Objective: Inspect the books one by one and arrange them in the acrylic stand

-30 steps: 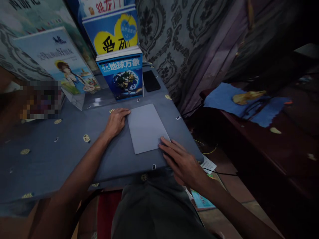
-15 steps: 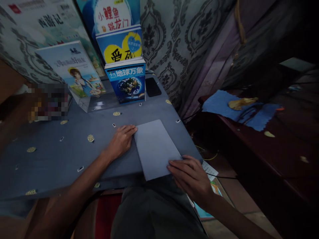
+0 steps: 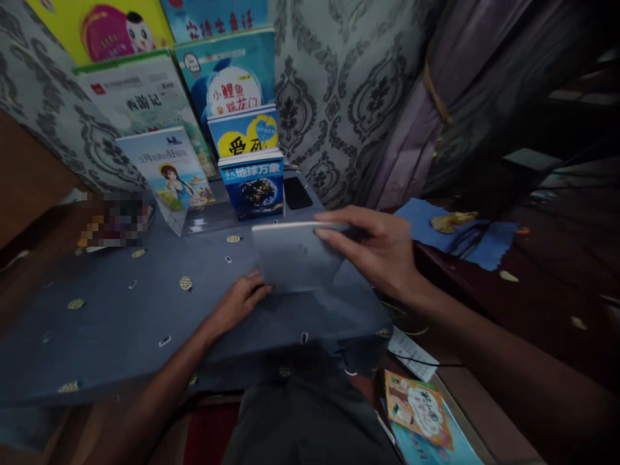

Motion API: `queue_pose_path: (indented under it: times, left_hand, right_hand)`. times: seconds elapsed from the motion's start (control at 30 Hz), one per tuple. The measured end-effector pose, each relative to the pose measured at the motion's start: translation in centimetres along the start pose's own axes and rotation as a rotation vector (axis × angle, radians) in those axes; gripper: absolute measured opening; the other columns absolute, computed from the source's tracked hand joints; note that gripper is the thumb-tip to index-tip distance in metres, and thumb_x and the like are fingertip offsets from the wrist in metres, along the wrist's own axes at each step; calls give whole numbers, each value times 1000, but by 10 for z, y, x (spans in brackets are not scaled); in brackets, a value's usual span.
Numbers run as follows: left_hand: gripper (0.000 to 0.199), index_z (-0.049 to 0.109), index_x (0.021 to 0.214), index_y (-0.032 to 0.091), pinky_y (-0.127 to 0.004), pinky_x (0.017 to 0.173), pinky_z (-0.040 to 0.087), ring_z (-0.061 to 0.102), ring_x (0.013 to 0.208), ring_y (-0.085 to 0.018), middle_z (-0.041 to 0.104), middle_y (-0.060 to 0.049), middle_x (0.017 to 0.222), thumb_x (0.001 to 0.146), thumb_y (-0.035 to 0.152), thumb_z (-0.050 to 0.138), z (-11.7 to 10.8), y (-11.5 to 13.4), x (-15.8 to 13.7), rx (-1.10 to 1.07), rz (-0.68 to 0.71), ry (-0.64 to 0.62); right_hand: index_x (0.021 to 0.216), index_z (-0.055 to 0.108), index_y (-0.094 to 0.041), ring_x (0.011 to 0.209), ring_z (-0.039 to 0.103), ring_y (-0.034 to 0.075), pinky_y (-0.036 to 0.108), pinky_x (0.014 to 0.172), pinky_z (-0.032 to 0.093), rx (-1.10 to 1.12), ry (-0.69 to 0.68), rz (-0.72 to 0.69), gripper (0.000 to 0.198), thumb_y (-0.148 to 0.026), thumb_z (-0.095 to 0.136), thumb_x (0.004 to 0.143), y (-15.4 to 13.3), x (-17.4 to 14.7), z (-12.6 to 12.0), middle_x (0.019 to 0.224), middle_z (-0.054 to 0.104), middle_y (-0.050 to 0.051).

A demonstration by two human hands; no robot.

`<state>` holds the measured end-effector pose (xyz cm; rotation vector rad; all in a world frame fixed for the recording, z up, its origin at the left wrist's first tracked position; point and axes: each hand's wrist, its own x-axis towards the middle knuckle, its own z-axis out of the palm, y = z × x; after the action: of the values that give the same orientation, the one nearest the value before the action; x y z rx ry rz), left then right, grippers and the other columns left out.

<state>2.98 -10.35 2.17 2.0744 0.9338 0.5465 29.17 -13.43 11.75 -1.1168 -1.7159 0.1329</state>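
A thin, plain grey notebook [image 3: 295,258] stands tilted up above the near part of the cloth-covered table, a small faint mark in the middle of its face. My right hand [image 3: 382,248] pinches its upper right edge between thumb and fingers. Down at the lower left corner, my left hand [image 3: 242,300] rests low by the cloth, its closed fingers gripping the notebook's edge. The notebook's lower part is blurred.
A clear stand behind holds several books, including a blue earth book [image 3: 254,187]. Beside it lies a black phone [image 3: 297,193]. More books [image 3: 116,223] lie at the left. Right of the table are a dark red bench [image 3: 465,303] with a blue cloth [image 3: 421,216], and colourful booklets [image 3: 421,413] below.
My right hand has risen, lifting the notebook from lying flat to a steep tilt. My left hand stays at its left side, near the lower corner. The camera view has shifted upward.
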Motion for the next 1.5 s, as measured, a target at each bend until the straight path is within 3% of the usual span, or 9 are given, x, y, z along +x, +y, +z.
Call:
queue_pose_path:
  times: [0.13, 0.23, 0.43, 0.57, 0.73, 0.9, 1.03, 1.2, 1.5]
  left_hand:
    - [34, 62, 95, 19, -28, 67, 51, 64, 73, -17, 67, -1, 80, 89, 52, 61, 3, -3, -4, -330, -144, -100]
    - [39, 52, 99, 21, -25, 57, 46, 63, 64, -15, 66, 1, 73, 85, 55, 64, 1, -4, -9, -358, -266, -135]
    - [16, 54, 94, 22, -31, 66, 48, 66, 73, -22, 68, -2, 76, 97, 37, 51, -11, 3, -3, 389, -283, 66]
    - [15, 59, 108, 20, -40, 86, 52, 66, 105, -28, 71, -11, 110, 99, 28, 51, -7, 1, 20, 741, -122, 198]
    - [36, 56, 130, 11, -49, 107, 46, 55, 134, -33, 57, -20, 145, 101, 32, 52, 3, -19, 42, 876, -27, 198]
    - [41, 55, 134, 10, -50, 110, 45, 54, 137, -32, 57, -22, 146, 103, 35, 47, 7, -35, 44, 895, 29, 234]
    - [39, 55, 133, 8, -49, 108, 47, 58, 132, -32, 63, -23, 137, 102, 30, 47, 7, -38, 43, 871, 69, 264]
    - [40, 52, 137, 10, -50, 109, 46, 54, 136, -32, 61, -21, 140, 100, 26, 47, 8, -40, 43, 845, 78, 270]
    - [42, 56, 134, 7, -49, 109, 46, 55, 135, -32, 58, -22, 144, 102, 34, 47, 8, -38, 43, 868, 52, 265]
  right_hand:
    - [96, 80, -21, 94, 74, 23, 35, 87, 58, 89, -66, 124, 15, -27, 70, 86, 47, 34, 44, 97, 80, 2]
    - [92, 80, -17, 90, 74, 23, 34, 87, 56, 119, -196, 260, 14, -22, 71, 82, 87, 37, 78, 93, 81, 4]
    - [96, 79, -20, 97, 74, 25, 39, 93, 55, -54, -356, 328, 17, -17, 72, 81, 129, 14, 119, 101, 81, 6]
    - [104, 77, -18, 101, 73, 26, 41, 96, 54, -74, -380, 309, 21, -19, 72, 84, 135, 9, 124, 108, 80, 9]
    - [109, 75, -18, 105, 70, 27, 42, 96, 53, -153, -411, 293, 23, -23, 71, 87, 134, 10, 121, 111, 77, 10]
    - [115, 72, -15, 119, 60, 32, 51, 103, 47, -332, -433, 41, 26, -23, 59, 94, 107, 1, 121, 120, 72, 15]
    - [140, 57, -19, 129, 58, 25, 48, 111, 47, -110, -554, -132, 41, -24, 42, 102, 78, -17, 136, 139, 64, 14]
    - [151, 44, -11, 143, 47, 26, 49, 118, 42, -60, -600, -77, 50, -27, 34, 104, 72, -37, 146, 153, 52, 19]
    - [139, 57, -13, 133, 59, 27, 50, 118, 41, -254, -536, 76, 43, -16, 38, 101, 103, -33, 111, 141, 63, 17]
